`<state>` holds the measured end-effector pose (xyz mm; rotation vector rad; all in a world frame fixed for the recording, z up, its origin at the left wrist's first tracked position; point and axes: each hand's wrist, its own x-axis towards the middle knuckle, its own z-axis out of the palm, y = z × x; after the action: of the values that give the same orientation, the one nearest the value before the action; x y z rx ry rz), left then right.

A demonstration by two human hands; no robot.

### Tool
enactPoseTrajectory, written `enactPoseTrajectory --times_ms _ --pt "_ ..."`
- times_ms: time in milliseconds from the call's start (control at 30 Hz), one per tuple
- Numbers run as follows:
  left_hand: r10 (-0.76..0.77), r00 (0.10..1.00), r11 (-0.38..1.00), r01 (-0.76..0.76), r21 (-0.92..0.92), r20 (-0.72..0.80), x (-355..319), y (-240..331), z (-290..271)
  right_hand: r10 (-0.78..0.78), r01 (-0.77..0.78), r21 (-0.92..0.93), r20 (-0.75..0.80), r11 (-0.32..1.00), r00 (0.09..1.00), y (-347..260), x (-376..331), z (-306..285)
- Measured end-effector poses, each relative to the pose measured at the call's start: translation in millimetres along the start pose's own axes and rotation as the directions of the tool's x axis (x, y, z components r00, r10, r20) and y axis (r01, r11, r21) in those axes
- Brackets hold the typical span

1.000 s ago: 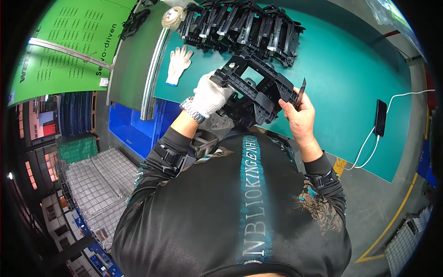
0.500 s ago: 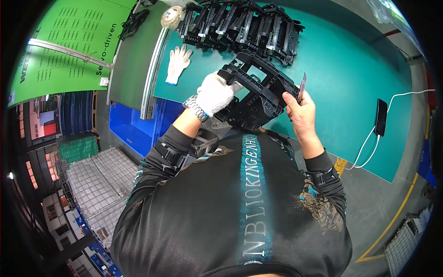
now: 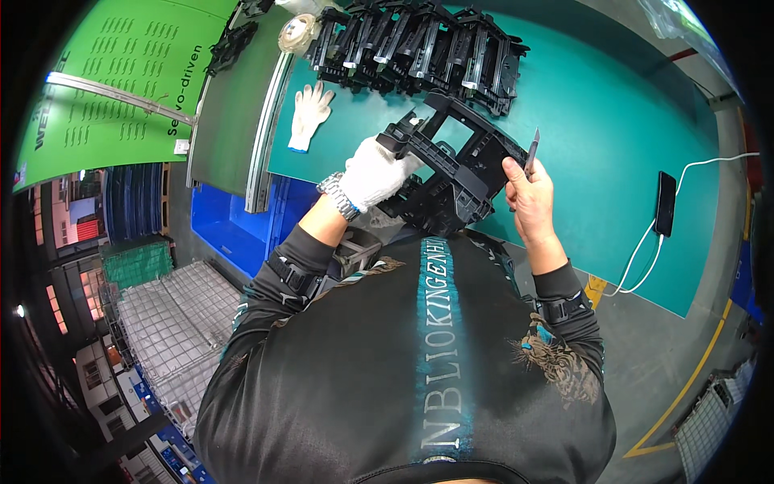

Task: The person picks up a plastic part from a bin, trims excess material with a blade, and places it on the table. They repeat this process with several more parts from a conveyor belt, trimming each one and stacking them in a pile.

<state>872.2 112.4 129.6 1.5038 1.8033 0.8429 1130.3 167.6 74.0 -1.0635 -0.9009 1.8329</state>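
My left hand [image 3: 373,174], in a white knit glove with a metal watch at the wrist, is closed on the left side of a black plastic molded frame [image 3: 443,158]. The frame is held tilted in front of my chest, over the near edge of the green table. It has large openings and ribbed bars. My bare right hand [image 3: 530,202] is closed around a small knife [image 3: 534,147], its pointed blade sticking up past the fingers. The right thumb lies close to the frame's right edge; whether it touches, I cannot tell. The knife's handle is mostly hidden.
Several similar black plastic frames [image 3: 419,48] stand in a row at the table's far side. A loose white glove [image 3: 310,117] and a tape roll [image 3: 298,34] lie left. A phone [image 3: 665,205] with a white cable rests right. A blue bin [image 3: 230,222] sits beyond the table's left edge.
The black frame has turned slightly in my left hand, its lower part shifting. My right hand and the knife have moved a little to the right.
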Motion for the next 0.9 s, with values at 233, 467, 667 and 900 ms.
enactPoseTrajectory --times_ms 233,467,667,900 --pt "-0.088 0.991 0.992 0.097 -0.086 0.099 -6.8 14.2 -4.0 0.058 -0.056 0.058 -0.028 0.997 0.998 1.7 -0.8 1.8" --pt "0.085 0.954 0.995 -0.097 0.03 0.288 -1.7 45.3 -15.3 0.106 -0.107 0.045 0.02 0.993 0.994 1.5 9.9 -2.5" --pt "-0.15 0.966 0.887 0.038 0.46 0.21 -4.9 74.4 -9.1 0.103 -0.107 0.049 0.08 0.993 0.992 11.5 29.6 -4.4" --pt "-0.085 0.986 0.881 0.005 0.473 0.147 -11.7 80.9 -4.9 0.114 -0.123 0.109 0.086 0.986 0.99 19.5 28.7 -8.2"
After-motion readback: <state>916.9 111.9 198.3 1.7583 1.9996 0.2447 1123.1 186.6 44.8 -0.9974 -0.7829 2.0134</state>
